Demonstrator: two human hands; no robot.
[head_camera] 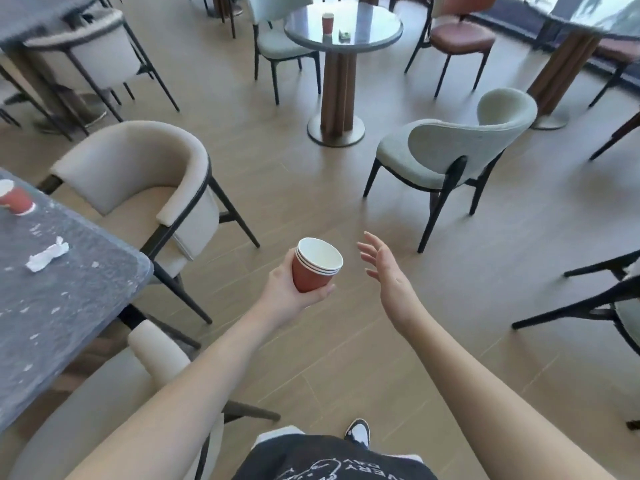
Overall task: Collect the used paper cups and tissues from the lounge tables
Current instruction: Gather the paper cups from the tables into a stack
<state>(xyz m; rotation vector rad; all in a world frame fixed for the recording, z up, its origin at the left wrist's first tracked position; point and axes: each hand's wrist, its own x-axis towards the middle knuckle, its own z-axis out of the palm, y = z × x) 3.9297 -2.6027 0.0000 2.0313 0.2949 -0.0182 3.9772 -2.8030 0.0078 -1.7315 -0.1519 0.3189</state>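
Red paper cup tipped near grey table far edge, crumpled tissue nearer its right edge. Both left of left hand, which grips nested cup stack. Right hand open, empty, farther.

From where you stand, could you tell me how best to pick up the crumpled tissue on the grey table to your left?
Pinch the crumpled tissue at its thicker middle, coming straight down from above with the free right hand. It lies flat and elongated on the grey table, so fingers can likely close across its narrow width.
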